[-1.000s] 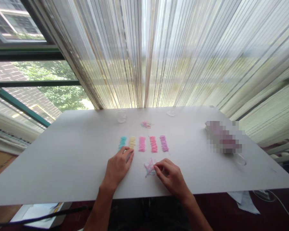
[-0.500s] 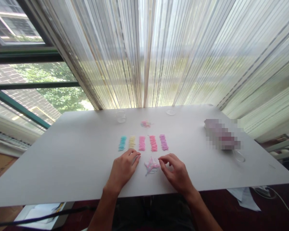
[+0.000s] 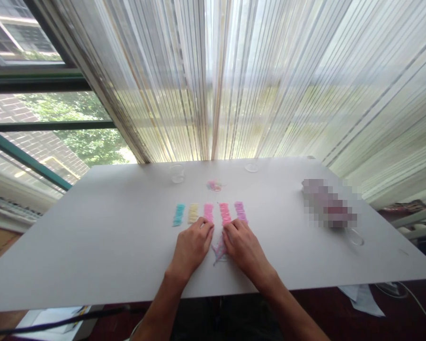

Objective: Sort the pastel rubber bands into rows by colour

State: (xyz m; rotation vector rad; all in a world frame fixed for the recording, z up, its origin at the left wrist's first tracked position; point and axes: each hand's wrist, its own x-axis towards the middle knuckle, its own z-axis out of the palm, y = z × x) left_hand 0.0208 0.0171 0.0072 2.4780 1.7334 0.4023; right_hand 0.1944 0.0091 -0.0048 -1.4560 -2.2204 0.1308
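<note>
Nearest on the white tabletop lies a loose pile of thin pastel pink-and-blue pieces, its right side now covered by the right hand, which half a second ago sat beside it and has moved forward and inward to the coral-pink row of small pieces. The left hand has shifted slightly right, to the near end of the bright pink row. Both hands are palm down, fingers curled, tips drawn close together; whether either pinches a piece, I cannot tell. Farther off lie a small multicoloured pastel heap and a clear round cup
</note>
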